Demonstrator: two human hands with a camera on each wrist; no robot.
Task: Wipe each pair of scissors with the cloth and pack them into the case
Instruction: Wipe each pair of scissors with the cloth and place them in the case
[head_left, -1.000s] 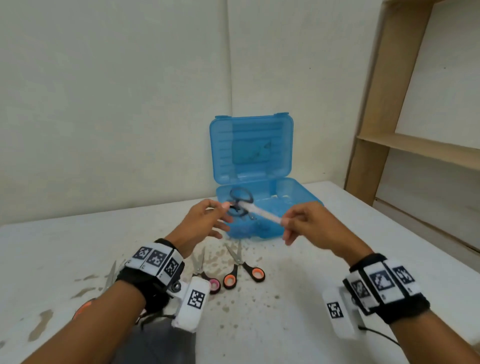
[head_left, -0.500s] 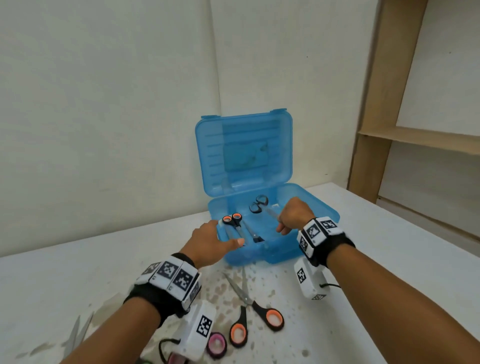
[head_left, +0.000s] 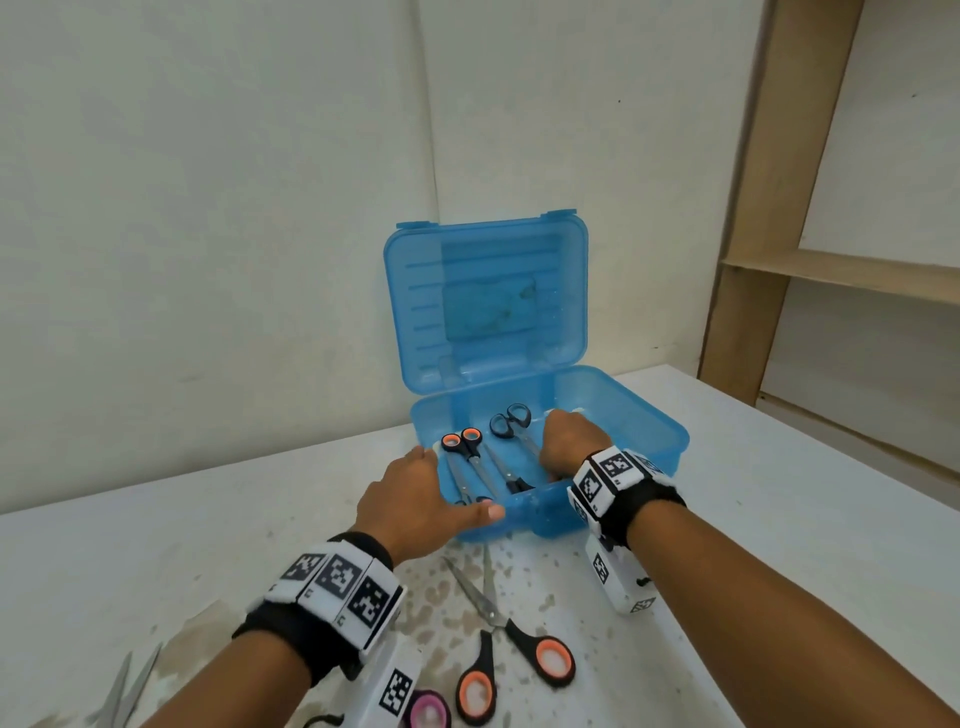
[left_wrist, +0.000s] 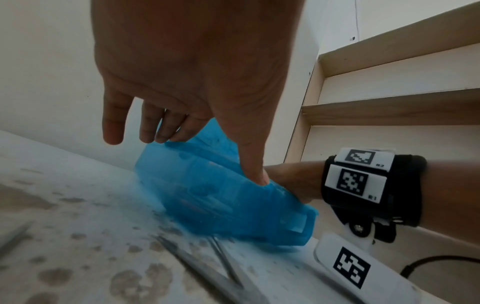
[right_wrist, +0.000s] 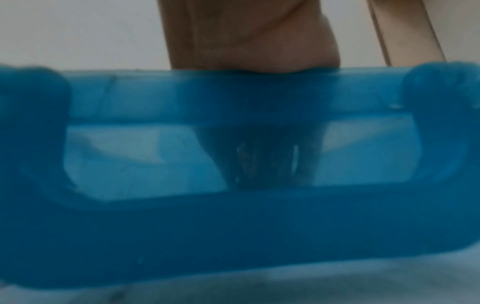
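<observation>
Open blue case at 12 o'clock: black scissors inside under fisted right hand, grip indiscernible; left hand, fingers extended, on near-left rim.

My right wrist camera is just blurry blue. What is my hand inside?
Observer: Your right hand is down inside the open blue case.
Operator: Are scissors in there?
Observer: At least two pairs: orange-and-black scissors and black-handled scissors.
Operator: What's my other hand doing?
Observer: Your left hand rests on the case's front left corner.
Operator: Any scissors outside?
Observer: Orange-handled scissors lie open on the table before the case.
</observation>
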